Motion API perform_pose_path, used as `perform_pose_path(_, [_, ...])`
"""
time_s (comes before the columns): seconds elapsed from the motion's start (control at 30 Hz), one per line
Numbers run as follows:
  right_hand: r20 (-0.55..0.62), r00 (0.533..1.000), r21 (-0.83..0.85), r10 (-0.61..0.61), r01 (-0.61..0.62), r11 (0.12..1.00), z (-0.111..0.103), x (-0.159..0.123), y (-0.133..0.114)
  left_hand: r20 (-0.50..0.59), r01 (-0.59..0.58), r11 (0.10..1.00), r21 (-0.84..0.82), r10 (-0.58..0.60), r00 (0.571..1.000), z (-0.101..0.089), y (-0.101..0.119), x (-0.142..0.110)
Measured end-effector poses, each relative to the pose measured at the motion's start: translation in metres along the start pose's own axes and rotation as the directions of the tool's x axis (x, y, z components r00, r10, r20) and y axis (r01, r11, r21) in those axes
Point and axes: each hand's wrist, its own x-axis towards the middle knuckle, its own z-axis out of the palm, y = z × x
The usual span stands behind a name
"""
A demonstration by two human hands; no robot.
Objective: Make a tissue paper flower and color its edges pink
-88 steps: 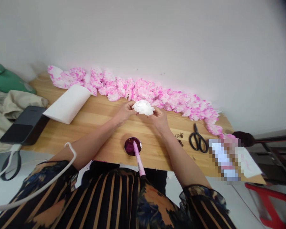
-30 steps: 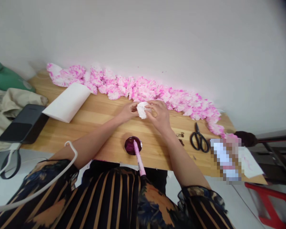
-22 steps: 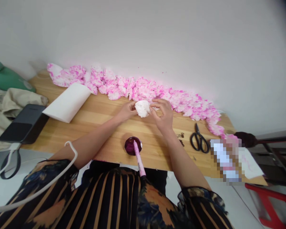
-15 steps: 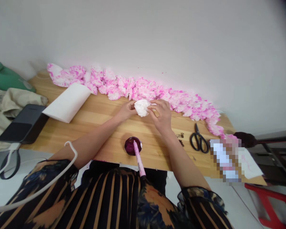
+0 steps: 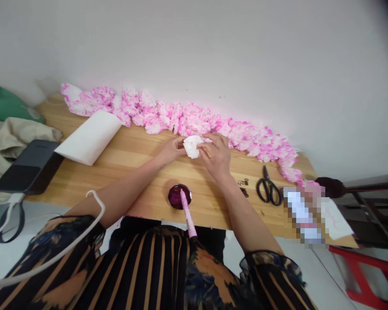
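Between my two hands is a white tissue-paper flower (image 5: pixel 192 147), held just above the wooden table. My left hand (image 5: pixel 173 151) pinches its left side. The fingers of my right hand (image 5: pixel 217 156) are closed on its right edge, thumb and forefinger pressed at the paper. Behind the hands runs a long row of pink-edged white paper flowers (image 5: pixel 194 118). Nearer to me stands a small bowl of dark purple liquid (image 5: pixel 174 200), and a pink-stained brush (image 5: pixel 187 213) rests in it, its dark end toward me.
Black scissors (image 5: pixel 269 189) and some small dark wire bits (image 5: pixel 243 189) lie right of my right arm. A stack of white paper (image 5: pixel 89 137) and a black power bank (image 5: pixel 29 165) are at left. A white cable (image 5: pixel 84 237) crosses my left arm. A red stool (image 5: pixel 365 275) stands at lower right.
The view has shifted very slightly. My right fingers have moved a little on the white paper flower; both hands keep hold of it.
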Motion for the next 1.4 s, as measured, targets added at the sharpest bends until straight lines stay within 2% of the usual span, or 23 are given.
perform_pose_path(0.13, [0.028,0.998,0.085,-0.05,0.047,0.995,0.0008,0.0,-0.0028,-0.004,0.003,1.0,0.016,-0.003,1.0,0.0003,-0.0002,-0.0009])
perform_pose_path(0.23, [-0.012,0.999,0.122,-0.053,0.054,0.991,-0.0004,0.0011,-0.0031,-0.006,0.0,1.0,0.026,0.0,1.0,-0.0001,-0.0011,-0.0004])
perform_pose_path(0.33, [-0.074,0.997,0.105,0.003,0.004,0.994,-0.0024,0.0024,-0.0012,-0.019,-0.006,0.999,0.037,0.007,1.0,-0.0008,-0.0017,0.0003])
perform_pose_path(0.4, [-0.06,0.998,0.08,0.027,-0.022,0.997,-0.0031,0.0027,0.0003,-0.021,-0.006,0.999,0.041,0.007,1.0,-0.0008,-0.0013,0.0004])
perform_pose_path(0.63, [0.025,0.999,0.007,-0.03,0.03,1.0,-0.0003,0.0009,0.002,-0.029,0.022,1.0,0.02,-0.022,0.999,0.0001,-0.0007,0.0009])
perform_pose_path(0.8, [0.004,0.999,0.021,-0.052,0.052,0.998,-0.0006,0.0008,0.0023,-0.025,0.009,1.0,0.001,-0.009,1.0,-0.0017,-0.005,0.0024])
perform_pose_path(0.97, [0.0,1.0,0.003,-0.015,0.015,1.0,-0.0005,0.0,0.004,-0.022,0.012,1.0,-0.018,-0.013,1.0,-0.0009,-0.0043,0.0015])
perform_pose_path(1.13, [-0.052,0.999,-0.016,-0.005,0.005,1.0,0.0017,-0.0003,0.0034,-0.002,0.005,1.0,-0.021,-0.005,1.0,0.0011,-0.003,-0.0001])
perform_pose_path(1.3, [0.005,0.999,0.029,-0.033,0.033,0.999,0.0042,-0.0012,-0.003,-0.037,0.03,0.999,-0.011,-0.03,0.999,0.0003,-0.0043,0.0011])
perform_pose_path(1.4, [-0.004,0.999,0.078,-0.044,0.045,0.996,0.0036,-0.0008,-0.0048,-0.042,0.026,1.0,-0.014,-0.027,0.999,-0.0004,-0.0039,0.0008])
